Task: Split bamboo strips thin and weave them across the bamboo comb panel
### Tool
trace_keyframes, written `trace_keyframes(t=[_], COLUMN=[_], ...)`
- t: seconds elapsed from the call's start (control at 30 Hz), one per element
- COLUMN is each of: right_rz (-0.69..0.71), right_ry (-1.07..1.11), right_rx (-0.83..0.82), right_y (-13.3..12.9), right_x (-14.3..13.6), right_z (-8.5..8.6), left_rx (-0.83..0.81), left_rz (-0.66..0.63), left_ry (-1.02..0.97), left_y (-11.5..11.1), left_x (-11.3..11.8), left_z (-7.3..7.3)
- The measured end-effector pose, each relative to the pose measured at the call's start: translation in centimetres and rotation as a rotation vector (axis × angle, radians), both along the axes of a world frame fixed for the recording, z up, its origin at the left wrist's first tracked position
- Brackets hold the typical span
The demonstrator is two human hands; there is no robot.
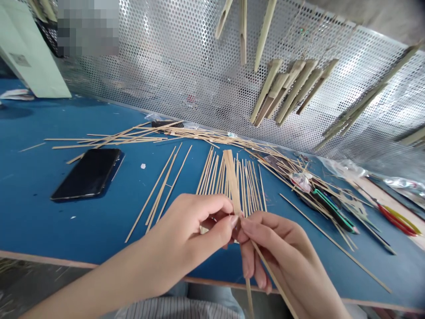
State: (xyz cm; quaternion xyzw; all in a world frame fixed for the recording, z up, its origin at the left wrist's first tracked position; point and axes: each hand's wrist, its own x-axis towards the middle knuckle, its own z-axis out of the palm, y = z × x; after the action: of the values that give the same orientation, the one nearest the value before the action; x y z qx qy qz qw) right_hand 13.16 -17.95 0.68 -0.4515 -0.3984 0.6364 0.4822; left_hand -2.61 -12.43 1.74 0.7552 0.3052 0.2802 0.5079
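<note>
Both hands meet above the front part of the blue table. My left hand (206,230) is closed, thumb and forefinger pinching a flat bamboo strip (233,177) whose wider end points away from me. Close against it, my right hand (268,243) is closed with thumb and forefinger on a thin bamboo strip (275,281) that runs down toward my lap. Another narrow length hangs below between the hands. Where the strips meet, my fingertips partly hide them. Behind the hands lies a fanned row of thin bamboo sticks (215,175).
A black phone (88,175) lies at left on the blue table (33,217). Loose bamboo strips (133,136) are heaped along the perforated metal panel (159,57). At right are a green-and-black cutter (334,210) and red-and-yellow-handled pliers (398,220). Split bamboo pieces (299,91) hang from the panel.
</note>
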Motion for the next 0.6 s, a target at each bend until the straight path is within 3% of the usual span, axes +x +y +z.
trace_keyframes(t=[0.2,0.6], right_rz=[-0.071,-0.198], right_ry=[-0.068,-0.159], right_rx=[0.033,0.074], right_y=[-0.23,-0.83], right_x=[-0.27,-0.98], right_z=[-0.19,-0.62], left_rx=[0.182,0.301], left_rz=[-0.026,0.026], left_ry=[0.097,0.063], left_y=[-0.13,-0.35], left_x=[-0.12,0.5], left_z=[0.0,-0.96])
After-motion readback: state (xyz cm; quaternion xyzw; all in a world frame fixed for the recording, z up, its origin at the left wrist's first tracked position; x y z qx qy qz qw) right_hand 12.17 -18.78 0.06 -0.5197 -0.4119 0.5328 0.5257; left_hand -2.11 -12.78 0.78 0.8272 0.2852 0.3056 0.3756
